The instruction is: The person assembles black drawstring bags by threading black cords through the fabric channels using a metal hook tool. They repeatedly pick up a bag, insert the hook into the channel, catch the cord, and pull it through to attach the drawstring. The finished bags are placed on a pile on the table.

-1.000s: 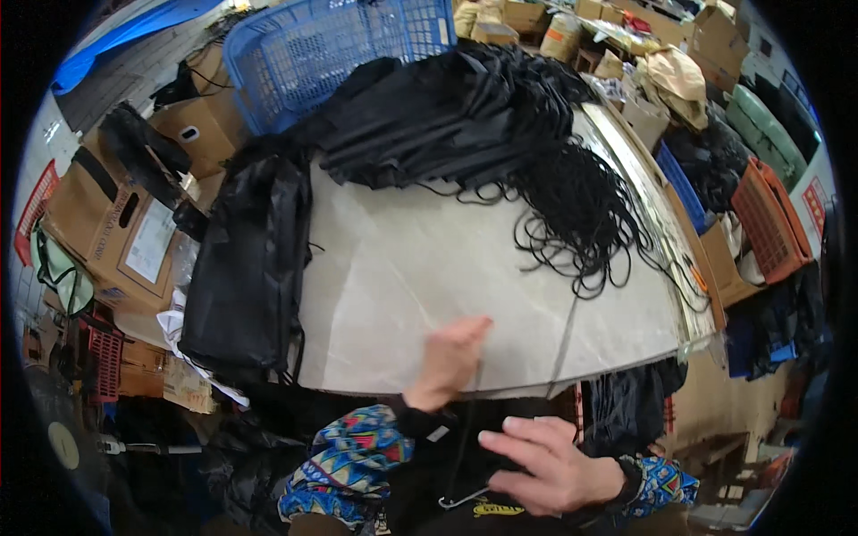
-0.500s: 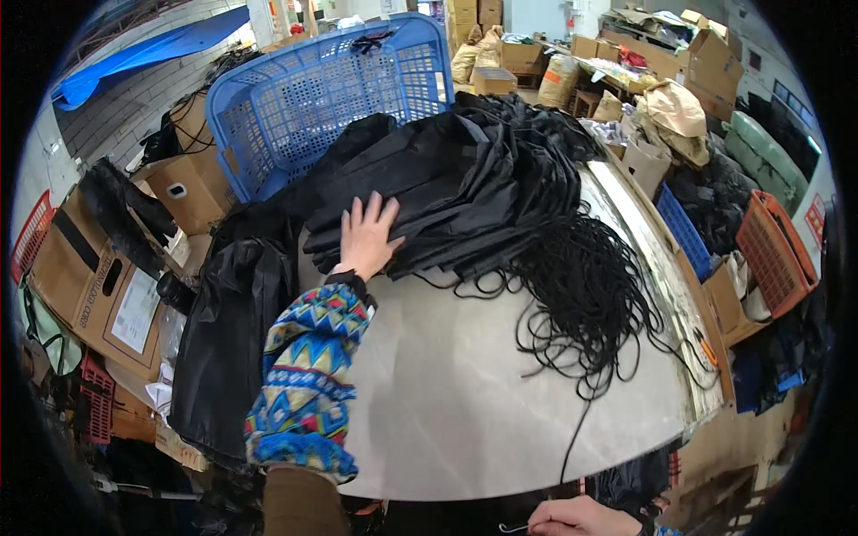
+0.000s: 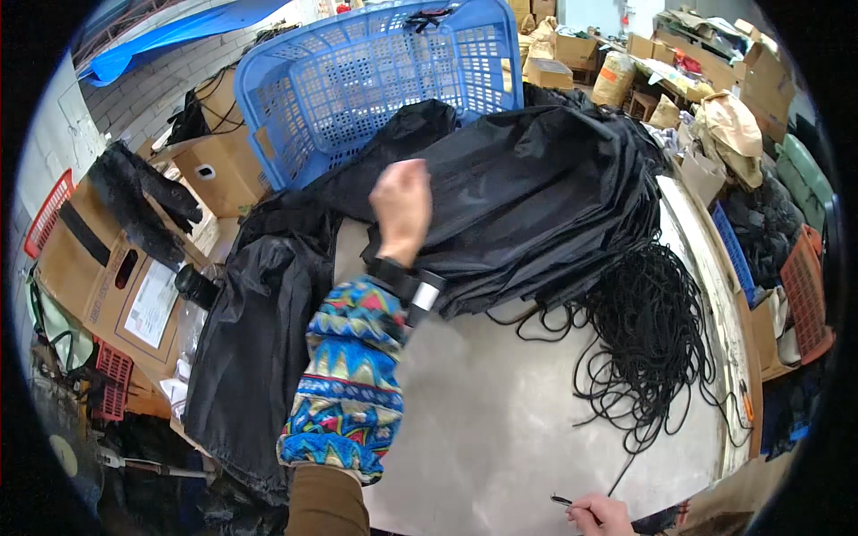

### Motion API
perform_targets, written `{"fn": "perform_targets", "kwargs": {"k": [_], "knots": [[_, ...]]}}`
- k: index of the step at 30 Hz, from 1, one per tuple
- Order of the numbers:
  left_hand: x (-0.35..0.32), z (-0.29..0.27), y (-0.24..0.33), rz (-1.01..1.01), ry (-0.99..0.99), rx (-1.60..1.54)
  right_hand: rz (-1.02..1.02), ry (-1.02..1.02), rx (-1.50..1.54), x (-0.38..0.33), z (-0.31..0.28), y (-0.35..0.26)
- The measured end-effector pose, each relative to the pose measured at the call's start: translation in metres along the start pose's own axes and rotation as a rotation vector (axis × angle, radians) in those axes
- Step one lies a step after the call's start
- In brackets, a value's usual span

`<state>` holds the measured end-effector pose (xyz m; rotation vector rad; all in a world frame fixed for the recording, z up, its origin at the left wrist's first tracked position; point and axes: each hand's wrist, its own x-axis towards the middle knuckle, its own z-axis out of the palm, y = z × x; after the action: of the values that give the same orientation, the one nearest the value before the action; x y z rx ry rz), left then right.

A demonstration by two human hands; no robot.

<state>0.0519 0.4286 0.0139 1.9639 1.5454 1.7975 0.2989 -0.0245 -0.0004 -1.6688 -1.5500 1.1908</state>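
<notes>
My left hand [image 3: 402, 205], below a patterned sleeve and a dark wristband, is over the left edge of a heap of thin black fabric pieces [image 3: 545, 196]. Its fingers are curled in, and what they hold, if anything, is hidden. Black cords [image 3: 648, 339] spill in a tangle from the heap's right side onto the pale tabletop [image 3: 483, 429]. At the near edge my right hand [image 3: 601, 515] is closed around a thin tool with a small hooked tip [image 3: 561, 500]. One cord runs from the tangle down to this hand.
A blue plastic basket [image 3: 375, 80] leans behind the fabric. More black fabric [image 3: 259, 339] hangs over the table's left side, beside cardboard boxes [image 3: 134, 286]. Along the right edge runs a worn white strip [image 3: 706, 313] with an orange-handled tool [image 3: 746, 402]. Orange crates [image 3: 807, 295] stand beyond.
My left hand has gone from lying spread on the fabric to a curled, raised pose. The top fabric looks smoother and wider. My right hand has come further into view with the hooked tool.
</notes>
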Motion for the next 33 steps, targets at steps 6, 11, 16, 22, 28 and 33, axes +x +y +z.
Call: {"fn": "perform_targets", "kwargs": {"k": [6,11,16,22,28,33], "knots": [[-0.002,-0.03,-0.145,0.169,-0.329,0.888,-0.013,0.0,-0.002,0.016,0.011,0.011],[0.046,-0.025,-0.143,-0.288,0.004,0.689,-0.005,0.022,-0.054,0.02,0.009,0.007],[0.106,-0.068,-0.054,-0.017,0.253,0.336,0.023,-0.013,-0.038,0.018,0.006,0.007],[-0.028,-0.078,0.072,0.297,-0.609,-0.259,0.174,-0.05,-0.061,0.01,0.007,0.014],[-0.217,-0.15,0.123,0.429,-1.617,-0.179,-0.185,-0.121,-0.038,-0.021,0.016,0.016],[-0.273,-0.194,0.15,0.581,-1.705,-0.354,-0.288,-0.134,-0.037,-0.053,0.028,0.027]]}}
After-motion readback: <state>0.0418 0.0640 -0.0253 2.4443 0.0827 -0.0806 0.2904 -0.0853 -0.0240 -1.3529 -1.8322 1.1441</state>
